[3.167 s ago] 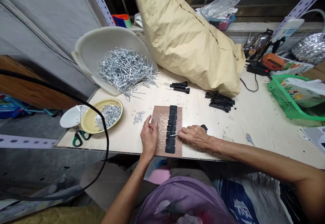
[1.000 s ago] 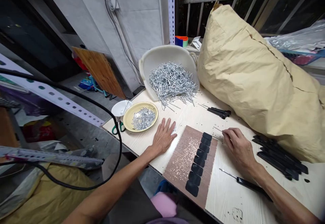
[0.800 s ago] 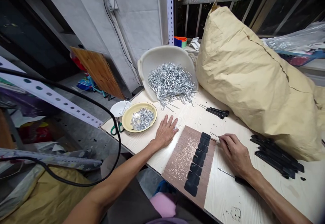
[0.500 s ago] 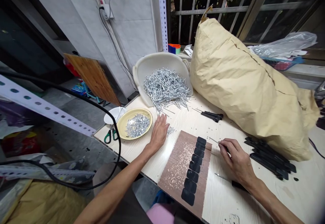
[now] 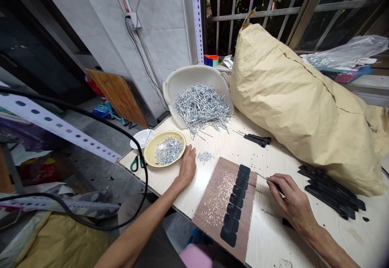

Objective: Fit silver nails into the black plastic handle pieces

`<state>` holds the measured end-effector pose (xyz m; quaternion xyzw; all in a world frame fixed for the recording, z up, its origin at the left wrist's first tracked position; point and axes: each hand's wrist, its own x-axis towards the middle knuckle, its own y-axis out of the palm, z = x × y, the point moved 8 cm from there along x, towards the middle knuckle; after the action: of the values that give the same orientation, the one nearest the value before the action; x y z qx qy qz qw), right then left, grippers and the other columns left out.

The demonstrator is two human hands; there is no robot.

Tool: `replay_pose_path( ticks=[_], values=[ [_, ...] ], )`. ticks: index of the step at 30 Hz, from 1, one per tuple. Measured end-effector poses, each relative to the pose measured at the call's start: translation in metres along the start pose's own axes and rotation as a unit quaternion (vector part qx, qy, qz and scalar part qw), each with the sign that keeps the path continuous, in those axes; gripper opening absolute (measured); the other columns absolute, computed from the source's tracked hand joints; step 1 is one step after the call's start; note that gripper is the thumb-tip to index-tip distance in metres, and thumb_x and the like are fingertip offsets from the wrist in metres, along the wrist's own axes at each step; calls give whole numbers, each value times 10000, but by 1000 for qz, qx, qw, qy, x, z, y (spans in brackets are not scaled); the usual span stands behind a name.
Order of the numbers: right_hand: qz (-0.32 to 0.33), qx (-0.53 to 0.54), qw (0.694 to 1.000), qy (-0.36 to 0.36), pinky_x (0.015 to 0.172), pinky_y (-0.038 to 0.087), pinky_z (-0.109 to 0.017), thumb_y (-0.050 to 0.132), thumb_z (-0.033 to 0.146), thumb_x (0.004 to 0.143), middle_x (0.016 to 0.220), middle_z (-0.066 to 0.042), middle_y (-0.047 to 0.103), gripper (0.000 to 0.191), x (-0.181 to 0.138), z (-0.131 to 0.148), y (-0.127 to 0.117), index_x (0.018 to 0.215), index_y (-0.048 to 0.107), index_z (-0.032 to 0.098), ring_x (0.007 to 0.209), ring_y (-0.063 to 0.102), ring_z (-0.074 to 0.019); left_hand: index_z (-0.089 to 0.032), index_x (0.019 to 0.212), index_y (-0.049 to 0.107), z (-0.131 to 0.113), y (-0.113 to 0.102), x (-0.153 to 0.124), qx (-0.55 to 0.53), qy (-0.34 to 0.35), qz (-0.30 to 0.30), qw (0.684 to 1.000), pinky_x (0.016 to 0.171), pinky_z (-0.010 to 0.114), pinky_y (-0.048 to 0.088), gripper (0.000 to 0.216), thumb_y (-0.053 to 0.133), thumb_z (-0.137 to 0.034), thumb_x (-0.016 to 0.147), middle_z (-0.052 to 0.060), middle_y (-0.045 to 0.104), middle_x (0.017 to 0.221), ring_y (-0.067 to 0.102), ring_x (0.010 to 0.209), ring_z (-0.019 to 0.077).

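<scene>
My left hand (image 5: 187, 166) rests on the pale table, fingers loosely curled and slightly apart, between the yellow plate of small metal bits (image 5: 164, 153) and a little heap of metal bits (image 5: 204, 157). It holds nothing that I can see. My right hand (image 5: 288, 201) is closed on a thin metal pin with a dark handle (image 5: 263, 177), its tip near the row of black pads (image 5: 236, 203) on the brown board (image 5: 215, 203). A second pin tool (image 5: 270, 213) lies by my right wrist.
A tipped white basin spills long metal pins (image 5: 201, 106) at the back. A big tan paper sack (image 5: 306, 101) fills the right rear. Black strips (image 5: 331, 193) lie right of my hand, two handled pins (image 5: 254, 138) behind the board. Green scissors (image 5: 135, 163) and a white dish (image 5: 142, 138) sit at the left edge.
My left hand has slid left from the loose heap of bits to beside the yellow plate, its fingers curling in. My right hand has kept the pin at the top of the pad row.
</scene>
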<state>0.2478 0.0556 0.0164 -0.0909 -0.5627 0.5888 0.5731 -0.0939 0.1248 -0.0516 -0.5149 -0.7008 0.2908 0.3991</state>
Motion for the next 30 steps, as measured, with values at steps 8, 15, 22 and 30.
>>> replay_pose_path(
  ticks=[8,15,22,30],
  values=[
    [9,14,1000,10,764,527,-300,476,272,906,955,-56,609,146,-4,2,5,994,576,214,862,619,-166,-143,1036,646,-7,-19,-8,-30,41,-32,998,1015,444,419,282,402,-210,912,124,598,1210,537,1169,239],
    [8,21,1000,0,775,529,-296,493,256,898,951,-52,607,137,0,9,6,999,574,209,856,619,-154,-144,964,676,-21,-18,-9,-14,64,-17,998,942,392,460,244,457,-234,903,119,595,1144,561,1084,223],
    [15,40,999,0,756,539,-294,496,246,889,933,-55,617,140,3,16,7,983,593,207,854,623,-164,-157,894,680,-27,-21,-5,-17,62,-7,998,854,358,488,167,523,-205,865,90,619,1010,583,967,204],
    [30,45,998,-14,773,539,-300,486,221,899,962,-63,606,147,3,22,12,1015,575,207,884,612,-162,-147,902,671,-29,-20,-7,-15,51,-19,998,889,356,463,194,479,-158,879,97,620,1021,564,989,204]
  ],
)
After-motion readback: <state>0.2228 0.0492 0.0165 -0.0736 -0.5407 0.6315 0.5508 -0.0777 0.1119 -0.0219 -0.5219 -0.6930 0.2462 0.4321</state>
